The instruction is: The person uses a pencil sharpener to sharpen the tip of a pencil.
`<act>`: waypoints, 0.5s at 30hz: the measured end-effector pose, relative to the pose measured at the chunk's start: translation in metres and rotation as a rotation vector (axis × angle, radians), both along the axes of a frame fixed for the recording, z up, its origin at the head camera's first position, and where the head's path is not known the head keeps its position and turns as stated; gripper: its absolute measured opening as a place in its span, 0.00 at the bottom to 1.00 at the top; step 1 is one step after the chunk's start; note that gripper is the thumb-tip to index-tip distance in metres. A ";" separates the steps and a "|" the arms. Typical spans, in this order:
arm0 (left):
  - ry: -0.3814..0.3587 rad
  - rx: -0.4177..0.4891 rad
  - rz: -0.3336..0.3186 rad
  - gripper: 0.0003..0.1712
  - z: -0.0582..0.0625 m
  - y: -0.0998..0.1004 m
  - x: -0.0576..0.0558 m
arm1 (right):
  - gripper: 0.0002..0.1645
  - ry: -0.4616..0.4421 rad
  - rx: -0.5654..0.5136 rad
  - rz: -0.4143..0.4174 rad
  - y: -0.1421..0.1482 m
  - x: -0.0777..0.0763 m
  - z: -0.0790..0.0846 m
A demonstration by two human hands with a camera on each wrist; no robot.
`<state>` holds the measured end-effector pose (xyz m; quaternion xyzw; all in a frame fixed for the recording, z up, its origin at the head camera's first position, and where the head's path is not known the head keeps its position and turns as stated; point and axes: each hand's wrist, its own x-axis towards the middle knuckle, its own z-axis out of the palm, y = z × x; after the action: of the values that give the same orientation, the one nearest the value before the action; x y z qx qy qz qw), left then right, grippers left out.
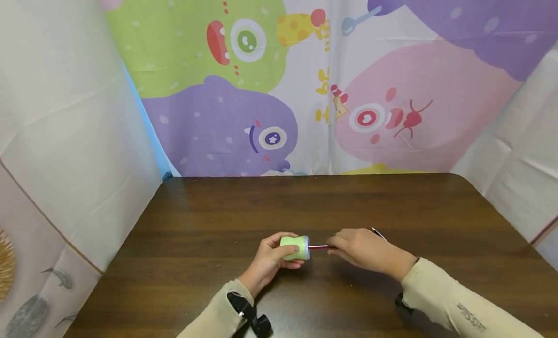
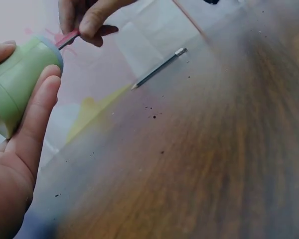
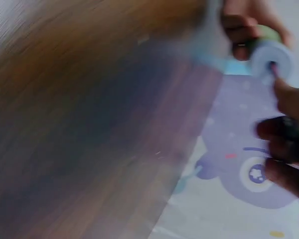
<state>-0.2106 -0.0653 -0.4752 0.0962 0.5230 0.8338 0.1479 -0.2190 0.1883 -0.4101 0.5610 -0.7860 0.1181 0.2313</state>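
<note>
In the head view my left hand (image 1: 270,255) grips a small green pencil sharpener (image 1: 293,248) with a pale blue end, thumb across its side. My right hand (image 1: 364,249) pinches a red-and-dark pencil (image 1: 320,247) whose front end goes into the hole in that blue end. The right wrist view looks almost straight at the sharpener's round face (image 3: 272,63), blurred, with the pencil in its middle. Most of the pencil's back part is hidden by the right fingers.
A second, dark pencil (image 2: 159,68) with a white end lies on the brown wooden table (image 1: 209,207), just beyond my right hand. Behind the table hangs a cloth (image 1: 244,130) with cartoon figures; pale curtains (image 1: 78,110) close off the sides.
</note>
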 end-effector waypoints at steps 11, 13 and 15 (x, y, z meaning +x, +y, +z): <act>0.029 0.014 -0.017 0.17 -0.001 -0.002 0.001 | 0.19 0.113 -0.156 0.048 -0.011 -0.006 -0.023; 0.029 0.010 -0.015 0.16 0.000 -0.002 0.001 | 0.14 -0.045 -0.164 0.011 -0.011 -0.004 -0.022; 0.023 0.007 -0.012 0.16 0.000 -0.002 0.001 | 0.09 -0.265 -0.177 -0.051 -0.013 -0.001 -0.019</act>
<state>-0.2096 -0.0673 -0.4755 0.1097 0.5211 0.8336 0.1466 -0.2196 0.1758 -0.4295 0.4980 -0.8101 0.2540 0.1771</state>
